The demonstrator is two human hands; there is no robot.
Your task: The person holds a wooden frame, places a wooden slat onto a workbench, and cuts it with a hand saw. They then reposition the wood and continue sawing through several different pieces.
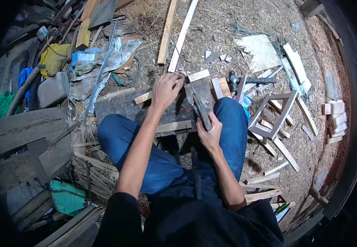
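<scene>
My right hand (pixel 210 133) is closed round the dark handle of a saw (pixel 203 117), whose thin blade runs up and to the left. The blade crosses beside a pale wood strip (pixel 198 75) on a dark wooden board (pixel 199 94). At the left of the blade my left hand (pixel 167 90) presses down with bent fingers at the strip's left part; its fingertips partly hide what lies under them. Another light strip (pixel 173 126) lies on the near side of the board, between my knees.
A hammer (pixel 252 80) lies right of the board, beyond my right knee. Farther right stands a wooden frame (pixel 283 113) with legs. Two long battens (pixel 168 32) lie ahead. Stacked blocks (pixel 336 120) sit at far right. Scrap and a grey jug (pixel 53 90) lie left.
</scene>
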